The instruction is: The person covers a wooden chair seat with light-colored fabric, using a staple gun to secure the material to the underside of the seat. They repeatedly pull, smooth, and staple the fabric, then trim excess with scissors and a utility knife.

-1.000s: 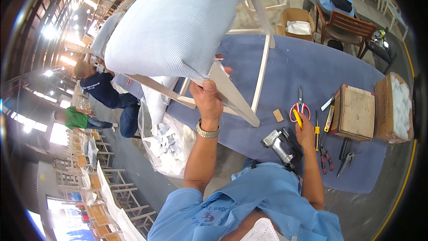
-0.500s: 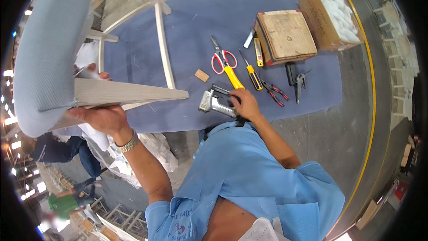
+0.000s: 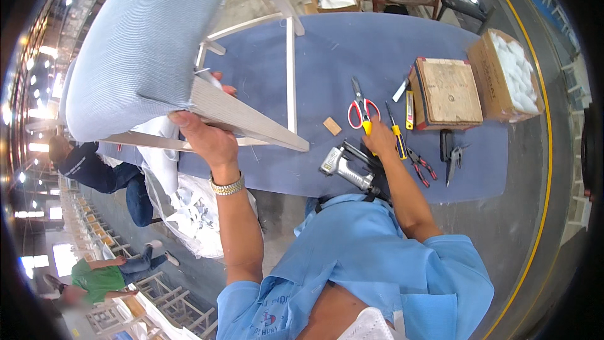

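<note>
1. While the chair (image 3: 151, 56) hangs tipped over the left end of the counter (image 3: 352, 44), its padded blue-grey seat points up and to the left, and its pale wooden frame (image 3: 248, 119) sticks out toward the person.
2. The left hand (image 3: 211, 135) is closed tight around a flat wooden rail of that frame, just under the cushion — its grip is what holds the chair up off the counter.
3. The right hand (image 3: 379, 141) rests low on the counter near the front edge, beside the silver staple gun (image 3: 345, 167). The fingers curl down, but I cannot tell if they hold anything, because the hand hides what is under it.
4. My guess is that this is the step of turning the chair to reach the seat's underside, where the cloth meets the wood.
5. The next move would call for a steady chair — set down or braced firmly — and a good grip on the staple gun, with its nose flat on the cloth edge.
6. Just past the right hand lie red-handled scissors (image 3: 362, 110), a yellow-handled screwdriver (image 3: 396, 135) and a small wooden block (image 3: 332, 126).
7. Farther right sit pliers (image 3: 420, 167), a flat wooden box (image 3: 448, 91) and a cardboard box of white stuffing (image 3: 513, 75).
8. Below the counter, on the left, a white bag of scraps (image 3: 201, 214) leans on the floor.
</note>
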The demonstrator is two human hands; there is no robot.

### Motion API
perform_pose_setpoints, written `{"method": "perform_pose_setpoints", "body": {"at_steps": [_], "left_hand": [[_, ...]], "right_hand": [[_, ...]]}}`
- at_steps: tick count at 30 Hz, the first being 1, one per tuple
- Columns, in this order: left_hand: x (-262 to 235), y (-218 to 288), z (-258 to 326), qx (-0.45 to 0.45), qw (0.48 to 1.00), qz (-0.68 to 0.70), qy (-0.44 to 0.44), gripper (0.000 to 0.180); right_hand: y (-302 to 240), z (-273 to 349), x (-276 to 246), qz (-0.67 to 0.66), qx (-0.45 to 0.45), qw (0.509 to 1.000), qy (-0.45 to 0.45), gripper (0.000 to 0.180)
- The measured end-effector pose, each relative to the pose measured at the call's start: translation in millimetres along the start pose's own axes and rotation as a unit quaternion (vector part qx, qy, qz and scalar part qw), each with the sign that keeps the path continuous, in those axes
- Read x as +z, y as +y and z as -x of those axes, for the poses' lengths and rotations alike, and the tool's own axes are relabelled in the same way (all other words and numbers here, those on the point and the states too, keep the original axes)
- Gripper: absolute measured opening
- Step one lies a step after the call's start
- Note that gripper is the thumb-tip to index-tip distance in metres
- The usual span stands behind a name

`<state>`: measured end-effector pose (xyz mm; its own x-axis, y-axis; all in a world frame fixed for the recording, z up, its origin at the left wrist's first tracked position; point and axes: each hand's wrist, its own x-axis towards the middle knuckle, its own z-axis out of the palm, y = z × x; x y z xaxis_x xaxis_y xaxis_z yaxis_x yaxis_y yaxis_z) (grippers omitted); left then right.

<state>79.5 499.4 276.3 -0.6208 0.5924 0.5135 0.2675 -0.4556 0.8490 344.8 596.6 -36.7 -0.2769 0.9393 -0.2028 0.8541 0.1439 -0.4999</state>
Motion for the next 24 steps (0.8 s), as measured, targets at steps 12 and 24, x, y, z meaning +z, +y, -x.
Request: {"method": "perform_pose_setpoints", "body": {"at_steps": [12,24], "left_hand": [[-7,-5,7,0.023,1.000,0.016,-0.008,0.083],[-9,-7,6,0.025,0.999,0.031,-0.022,0.080]], "right_hand": [[-3,-9,-5,-0.027,-0.107,0.990,0.091,0.057],[-62,-65,-24,-0.382,-0.159,0.910,0.035,0.069]]}}
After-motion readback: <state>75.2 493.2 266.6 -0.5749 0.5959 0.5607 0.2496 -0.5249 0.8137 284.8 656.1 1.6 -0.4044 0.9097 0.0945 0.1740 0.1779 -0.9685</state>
